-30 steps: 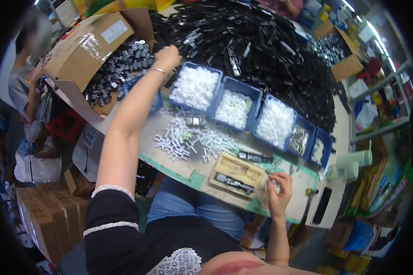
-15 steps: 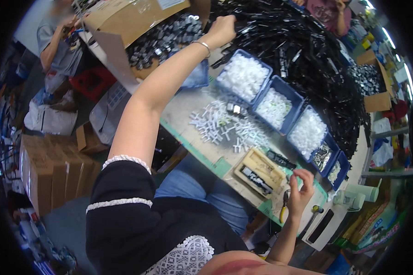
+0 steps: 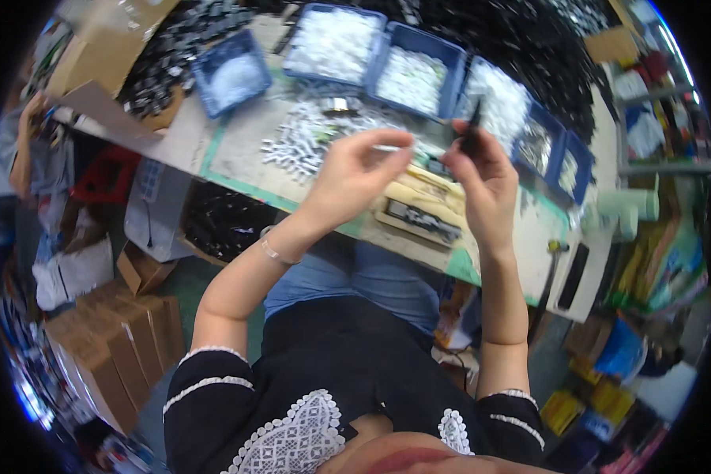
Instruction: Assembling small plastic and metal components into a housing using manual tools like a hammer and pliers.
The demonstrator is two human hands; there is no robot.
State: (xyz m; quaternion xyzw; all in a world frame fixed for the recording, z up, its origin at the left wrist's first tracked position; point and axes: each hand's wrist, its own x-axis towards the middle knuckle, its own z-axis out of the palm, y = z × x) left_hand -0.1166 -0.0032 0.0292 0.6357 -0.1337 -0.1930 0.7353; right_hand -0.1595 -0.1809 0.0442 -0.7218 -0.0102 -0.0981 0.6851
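Cream fixture [image 3: 426, 193], mid-table [image 3: 238, 156]: long axis 10 to 4 o'clock, matched by the black part [image 3: 419, 220] seated inside. Right hand [image 3: 491, 180], at its 2 o'clock, pinches a dark strip [image 3: 472, 133], near-upright, pointing 12 to 1 o'clock. Left hand [image 3: 354, 180] has withdrawn from the black pile [image 3: 521, 35]; finger-thumb gap narrow, contents cannot be told. Blue bins [image 3: 452, 67] stand beyond, 11 to 2 o'clock. Left hand partly blocks white pieces [image 3: 291, 150], 10 o'clock.

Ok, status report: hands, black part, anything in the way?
Right hand holding black part. Left hand alongside, grip unclear. Hands partly hiding cream fixture.
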